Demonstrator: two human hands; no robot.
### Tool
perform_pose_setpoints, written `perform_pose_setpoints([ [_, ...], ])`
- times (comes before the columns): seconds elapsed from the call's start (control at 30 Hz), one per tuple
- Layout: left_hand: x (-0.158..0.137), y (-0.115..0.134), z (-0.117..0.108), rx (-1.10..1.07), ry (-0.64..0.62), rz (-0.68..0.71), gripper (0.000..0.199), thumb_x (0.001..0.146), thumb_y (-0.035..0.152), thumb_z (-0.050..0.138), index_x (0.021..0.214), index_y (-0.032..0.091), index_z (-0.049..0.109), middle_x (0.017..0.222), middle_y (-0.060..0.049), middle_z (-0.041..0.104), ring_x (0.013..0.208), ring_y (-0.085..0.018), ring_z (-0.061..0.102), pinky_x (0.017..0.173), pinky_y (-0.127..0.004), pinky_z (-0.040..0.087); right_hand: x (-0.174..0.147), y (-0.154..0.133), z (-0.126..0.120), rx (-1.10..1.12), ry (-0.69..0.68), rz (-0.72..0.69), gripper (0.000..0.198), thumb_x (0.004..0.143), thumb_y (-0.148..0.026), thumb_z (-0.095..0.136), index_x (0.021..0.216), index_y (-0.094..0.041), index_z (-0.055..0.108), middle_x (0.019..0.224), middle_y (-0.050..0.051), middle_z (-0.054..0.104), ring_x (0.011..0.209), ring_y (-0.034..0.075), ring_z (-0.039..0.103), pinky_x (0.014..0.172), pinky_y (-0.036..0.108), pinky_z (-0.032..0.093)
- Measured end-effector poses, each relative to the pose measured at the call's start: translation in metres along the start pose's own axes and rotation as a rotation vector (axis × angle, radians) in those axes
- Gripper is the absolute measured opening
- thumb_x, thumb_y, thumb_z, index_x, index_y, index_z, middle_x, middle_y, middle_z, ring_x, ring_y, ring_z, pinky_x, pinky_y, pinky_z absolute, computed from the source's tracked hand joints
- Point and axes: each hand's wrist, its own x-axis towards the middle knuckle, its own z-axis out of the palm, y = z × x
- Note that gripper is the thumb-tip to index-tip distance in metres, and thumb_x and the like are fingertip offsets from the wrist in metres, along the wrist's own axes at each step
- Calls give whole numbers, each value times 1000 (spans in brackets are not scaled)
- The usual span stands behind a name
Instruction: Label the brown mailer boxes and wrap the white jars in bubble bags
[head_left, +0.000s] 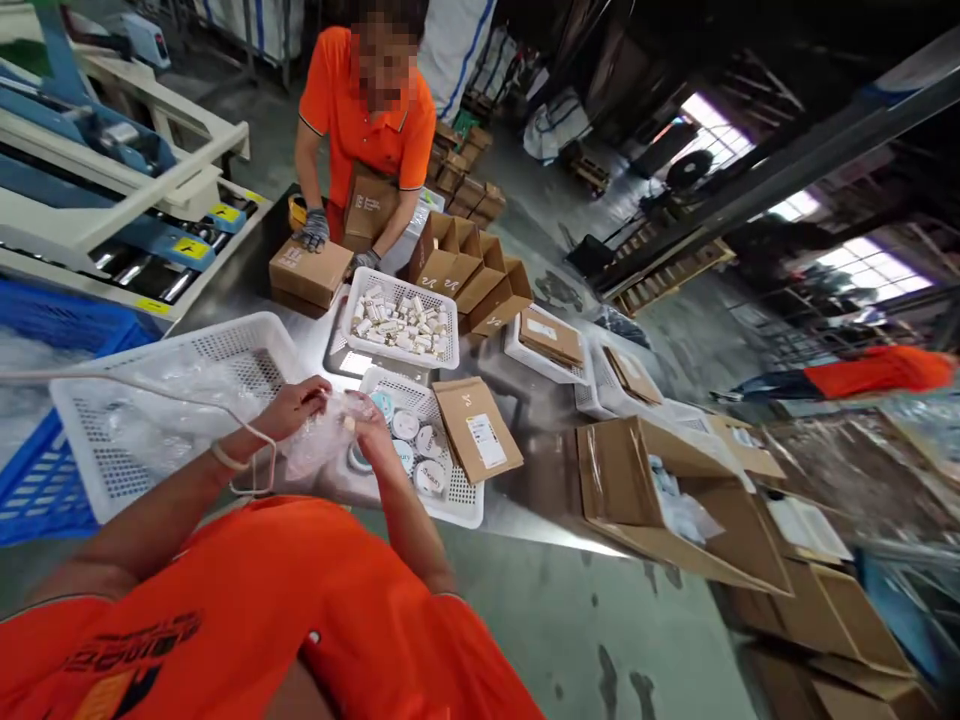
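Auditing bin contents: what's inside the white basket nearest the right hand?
Round containers, mostly white, some bluish, lie in the white basket. The right hand and forearm hide part of its left, flat cardboard its right edge; anything underneath can't be seen.

A single head-worn camera looks forward and down — over the wearer's orange shirt [285, 600], close above the steel bench [536, 480], facing a co-worker [337, 110] across it — tilted, so the far windows [874, 268] slant.
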Motion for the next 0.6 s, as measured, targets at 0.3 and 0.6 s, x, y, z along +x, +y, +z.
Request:
perform_pose_setpoints([
  [0.3,0,-9,21,-58,181,-44,38,84,59,78,94,23,71,62,2,62,58,-17,56,60,-26,42,-25,-35,-51,176,-7,116,42,60,-38,100,79,-25,66,73,-4,68,62,15,61,57,27,57],
  [0.6,12,-28,44,326,257,13,28,91,40,72,113,24,69,93,-6,73,91,-29,73,94,-42,61,-35,-29,-63,159,142,45,38,63,-36,93,66,-26,57,59,-6,52,56,12,48,54,25,48],
])
